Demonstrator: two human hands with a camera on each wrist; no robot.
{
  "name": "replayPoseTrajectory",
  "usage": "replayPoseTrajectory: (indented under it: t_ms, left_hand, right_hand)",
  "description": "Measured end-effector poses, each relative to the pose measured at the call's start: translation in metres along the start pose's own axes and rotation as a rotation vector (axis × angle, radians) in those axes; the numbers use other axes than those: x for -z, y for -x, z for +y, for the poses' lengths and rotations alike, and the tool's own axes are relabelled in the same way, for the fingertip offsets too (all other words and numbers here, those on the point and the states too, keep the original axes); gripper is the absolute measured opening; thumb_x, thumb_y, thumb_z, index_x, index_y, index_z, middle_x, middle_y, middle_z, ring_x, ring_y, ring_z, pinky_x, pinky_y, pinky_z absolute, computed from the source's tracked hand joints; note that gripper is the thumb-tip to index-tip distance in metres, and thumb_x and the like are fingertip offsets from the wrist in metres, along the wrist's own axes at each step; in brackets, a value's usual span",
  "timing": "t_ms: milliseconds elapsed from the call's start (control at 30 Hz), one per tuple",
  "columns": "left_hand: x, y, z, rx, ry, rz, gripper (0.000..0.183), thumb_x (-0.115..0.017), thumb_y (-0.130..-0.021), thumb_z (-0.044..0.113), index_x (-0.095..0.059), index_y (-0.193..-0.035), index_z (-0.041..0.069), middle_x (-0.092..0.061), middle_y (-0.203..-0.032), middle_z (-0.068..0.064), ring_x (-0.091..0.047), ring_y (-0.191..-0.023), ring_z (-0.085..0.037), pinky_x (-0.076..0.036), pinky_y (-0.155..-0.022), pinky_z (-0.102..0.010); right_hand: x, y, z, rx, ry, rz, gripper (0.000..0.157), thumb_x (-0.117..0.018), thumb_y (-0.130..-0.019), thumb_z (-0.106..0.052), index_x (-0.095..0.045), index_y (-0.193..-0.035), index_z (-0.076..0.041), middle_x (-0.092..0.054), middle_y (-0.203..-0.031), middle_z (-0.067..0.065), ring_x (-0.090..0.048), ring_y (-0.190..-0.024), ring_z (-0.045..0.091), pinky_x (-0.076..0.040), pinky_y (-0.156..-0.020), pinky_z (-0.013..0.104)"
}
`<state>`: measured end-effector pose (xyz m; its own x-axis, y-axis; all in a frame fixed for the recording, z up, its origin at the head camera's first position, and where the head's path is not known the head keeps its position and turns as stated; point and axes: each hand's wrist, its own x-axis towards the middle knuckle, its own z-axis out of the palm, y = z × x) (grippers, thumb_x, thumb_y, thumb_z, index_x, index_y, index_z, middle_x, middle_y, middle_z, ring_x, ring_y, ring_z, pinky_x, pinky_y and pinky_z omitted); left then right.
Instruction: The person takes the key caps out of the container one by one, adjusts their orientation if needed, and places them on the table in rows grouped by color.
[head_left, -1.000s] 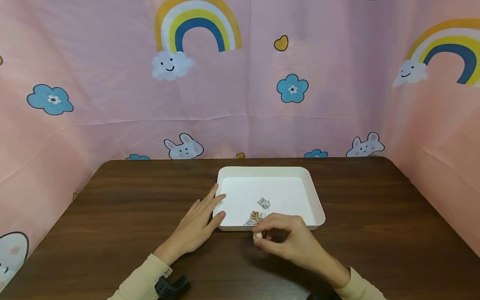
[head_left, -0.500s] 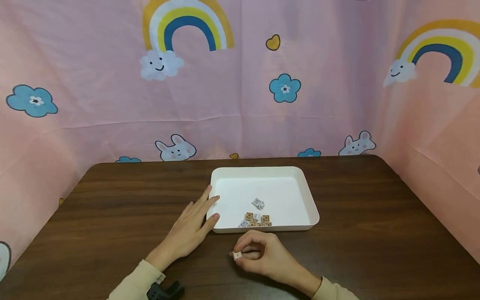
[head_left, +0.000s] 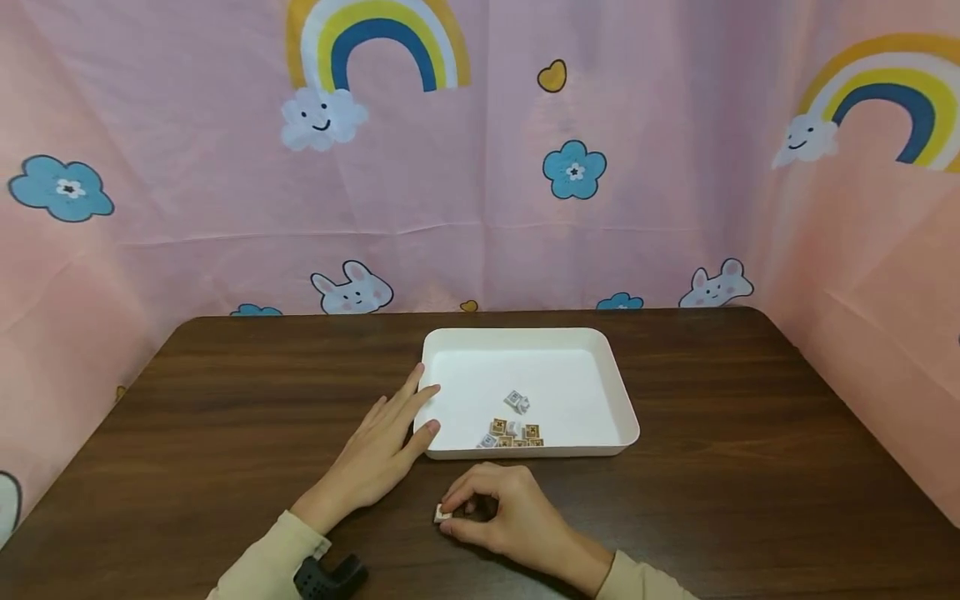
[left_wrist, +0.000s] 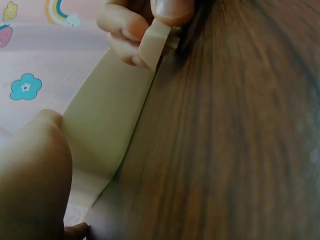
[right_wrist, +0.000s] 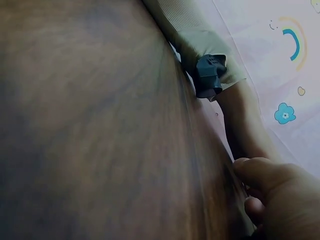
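Note:
A small white keycap (head_left: 441, 515) is pinched between the thumb and index finger of my right hand (head_left: 510, 518), low over the table in front of the tray. In the left wrist view the keycap (left_wrist: 153, 44) shows its tapered side, at or just above the wood; I cannot tell if it touches. My left hand (head_left: 373, 460) lies with spread, straight fingers against the left side of a white tray (head_left: 573, 400). Inside the tray, several white and brown keycaps (head_left: 499, 426) cluster near the front wall, with white ones (head_left: 516, 401) farther back.
A dark wood-grain table (head_left: 247, 417) extends around the tray on all sides. Behind it hangs a pink curtain (head_left: 495, 183) with rainbows and flowers. A black wrist device (head_left: 330, 577) sits at the left sleeve.
My right hand has moved left and toward me, away from the tray's front edge, carrying the keycap down near the table. The left hand has stayed at the tray. The head view shifted slightly.

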<state>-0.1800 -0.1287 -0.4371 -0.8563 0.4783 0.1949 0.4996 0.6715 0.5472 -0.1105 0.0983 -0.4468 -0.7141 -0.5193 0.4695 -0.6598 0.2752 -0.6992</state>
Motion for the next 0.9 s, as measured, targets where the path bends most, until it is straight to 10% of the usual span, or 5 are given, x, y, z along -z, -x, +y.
replayPoseTrajectory:
  t_ms: [900]
  left_hand:
    - [-0.002, -0.0002, -0.0011, -0.025, 0.092, 0.047, 0.05, -0.049, -0.108, 0.039, -0.045, -0.154, 0.018, -0.014, -0.172, -0.006, -0.026, -0.154, -0.033, -0.013, -0.121, -0.068]
  right_hand:
    - [0.0022, -0.0081, 0.0041, -0.139, 0.023, -0.059, 0.027, -0.085, -0.085, -0.018, -0.072, -0.109, -0.017, -0.071, -0.093, -0.007, -0.055, -0.071, -0.004, -0.045, -0.052, 0.012]
